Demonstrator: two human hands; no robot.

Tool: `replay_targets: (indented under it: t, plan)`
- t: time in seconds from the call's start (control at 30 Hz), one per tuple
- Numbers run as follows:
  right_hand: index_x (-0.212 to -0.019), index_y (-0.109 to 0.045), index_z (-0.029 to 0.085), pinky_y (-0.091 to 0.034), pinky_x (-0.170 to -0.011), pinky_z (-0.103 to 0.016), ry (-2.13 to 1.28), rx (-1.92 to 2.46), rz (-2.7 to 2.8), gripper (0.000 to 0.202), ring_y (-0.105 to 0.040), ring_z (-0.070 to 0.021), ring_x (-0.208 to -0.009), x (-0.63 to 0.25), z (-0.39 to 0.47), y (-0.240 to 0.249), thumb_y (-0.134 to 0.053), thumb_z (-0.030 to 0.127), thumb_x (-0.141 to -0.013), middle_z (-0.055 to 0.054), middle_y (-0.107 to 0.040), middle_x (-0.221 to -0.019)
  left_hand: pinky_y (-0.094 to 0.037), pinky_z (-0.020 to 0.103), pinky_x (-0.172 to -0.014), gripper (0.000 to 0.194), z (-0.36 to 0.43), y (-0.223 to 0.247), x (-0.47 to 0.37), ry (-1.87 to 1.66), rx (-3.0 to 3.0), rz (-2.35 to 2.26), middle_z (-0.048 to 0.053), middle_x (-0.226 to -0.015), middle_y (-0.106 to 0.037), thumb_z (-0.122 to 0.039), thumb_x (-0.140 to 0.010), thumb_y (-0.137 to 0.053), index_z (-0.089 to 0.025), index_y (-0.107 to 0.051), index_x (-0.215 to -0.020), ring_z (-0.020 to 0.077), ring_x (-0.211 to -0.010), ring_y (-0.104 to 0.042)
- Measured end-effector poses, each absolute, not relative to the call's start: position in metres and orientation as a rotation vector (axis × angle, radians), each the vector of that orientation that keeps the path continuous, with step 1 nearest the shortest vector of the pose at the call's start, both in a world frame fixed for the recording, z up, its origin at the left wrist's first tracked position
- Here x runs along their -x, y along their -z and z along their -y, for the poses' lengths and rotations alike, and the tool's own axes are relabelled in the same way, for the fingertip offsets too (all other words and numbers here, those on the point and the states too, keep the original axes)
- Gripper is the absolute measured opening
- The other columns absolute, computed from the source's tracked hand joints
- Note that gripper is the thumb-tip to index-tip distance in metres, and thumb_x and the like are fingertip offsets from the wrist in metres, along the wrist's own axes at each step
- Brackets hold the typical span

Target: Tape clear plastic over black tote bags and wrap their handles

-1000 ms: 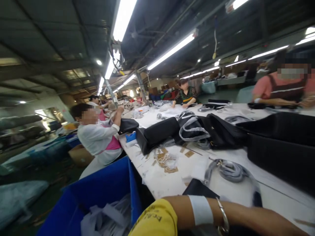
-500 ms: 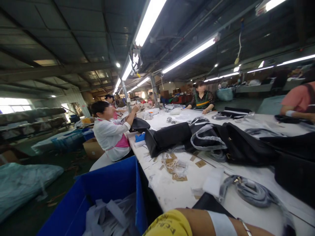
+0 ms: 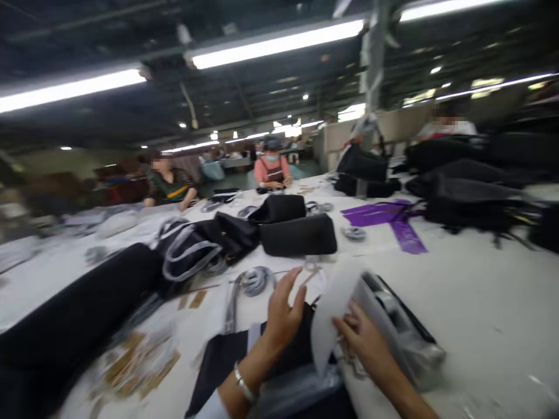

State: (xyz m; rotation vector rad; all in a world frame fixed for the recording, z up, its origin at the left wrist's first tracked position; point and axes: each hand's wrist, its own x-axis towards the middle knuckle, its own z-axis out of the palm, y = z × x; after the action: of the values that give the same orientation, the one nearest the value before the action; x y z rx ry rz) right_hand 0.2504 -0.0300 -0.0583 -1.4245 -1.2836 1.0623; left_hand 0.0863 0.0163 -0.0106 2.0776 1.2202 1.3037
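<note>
My left hand (image 3: 285, 311) is raised over a black bag (image 3: 225, 358), its fingers apart and nothing in them. A metal bangle circles that wrist. My right hand (image 3: 364, 340) pinches the edge of a curved white sheet (image 3: 328, 317), which looks like thin packing foam. Metal hardware shows just below the right fingers. Beside that hand stands a black bag partly wrapped in clear plastic (image 3: 408, 343), blurred by motion. Clear film lies over part of the black bag beneath my wrists.
A coiled wrapped strap (image 3: 255, 282) lies ahead, with black bags (image 3: 299, 234) behind it. Purple strips (image 3: 386, 216) lie to the right. Brown tags with white strings (image 3: 135, 364) are at the left. Co-workers (image 3: 273, 166) sit across the white table (image 3: 489, 308).
The view has swung right, away from the blue bin and the co-worker at the left. Both my hands now show, the right one gripping the white sheet.
</note>
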Motion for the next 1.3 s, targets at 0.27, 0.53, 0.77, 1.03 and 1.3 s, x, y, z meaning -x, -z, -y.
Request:
replay_targets:
  t: [0.27, 0.53, 0.77, 1.03, 1.3]
  plan:
    - [-0.126, -0.059, 0.019, -0.05, -0.07, -0.028, -0.822, 1.42, 1.622, 0.038, -0.068, -0.0192, -0.077, -0.25, 0.04, 0.055, -0.056, 0.029, -0.09, -0.005, -0.074, -0.088, -0.035, 0.046, -0.116, 0.044, -0.029, 0.061, -0.086, -0.681, -2.476, -1.054, 0.006, -0.147, -0.048, -0.037, -0.097, -0.044, -0.026, -0.051, -0.139, 0.0236, -0.139, -0.041]
    - [-0.112, -0.071, 0.025, -0.052, -0.092, -0.032, -0.416, 1.584, 1.651, 0.028, -0.068, -0.0202, -0.1, -0.352, 0.1, 0.013, -0.052, 0.035, -0.095, -0.004, -0.073, -0.111, -0.026, 0.043, -0.119, 0.053, -0.038, 0.106, -0.074, -0.438, -2.297, -1.233, 0.006, -0.152, -0.04, -0.046, -0.099, -0.035, -0.021, -0.046, -0.144, 0.0202, -0.142, -0.035]
    - [-0.107, -0.073, 0.025, -0.058, -0.083, -0.032, -0.318, 1.731, 1.472, 0.028, -0.071, -0.0207, -0.094, -0.432, 0.042, 0.03, -0.054, 0.039, -0.091, -0.003, -0.075, -0.106, -0.029, 0.042, -0.118, 0.048, -0.031, 0.099, -0.077, -0.508, -2.254, -1.268, 0.003, -0.15, -0.045, -0.044, -0.098, -0.038, -0.026, -0.05, -0.141, 0.0199, -0.14, -0.038]
    - [-0.114, -0.07, 0.019, -0.053, -0.087, -0.033, -0.444, 1.537, 2.077, 0.032, -0.065, -0.0218, -0.104, -0.446, -0.128, 0.064, -0.051, 0.025, -0.09, -0.009, -0.069, -0.12, -0.035, 0.045, -0.114, 0.045, -0.029, 0.098, -0.075, -0.494, -2.308, -1.306, 0.002, -0.149, -0.045, -0.04, -0.098, -0.042, -0.03, -0.048, -0.142, 0.0213, -0.138, -0.042]
    - [-0.109, -0.073, 0.017, -0.049, -0.077, -0.029, -0.612, 1.471, 2.379, 0.043, -0.066, -0.024, -0.089, -0.415, -0.196, 0.092, -0.077, 0.032, -0.069, -0.011, -0.071, -0.105, -0.039, 0.042, -0.112, 0.046, -0.031, 0.103, -0.073, -0.49, -2.303, -1.331, 0.002, -0.151, -0.043, -0.036, -0.097, -0.046, -0.033, -0.046, -0.143, 0.0221, -0.137, -0.044]
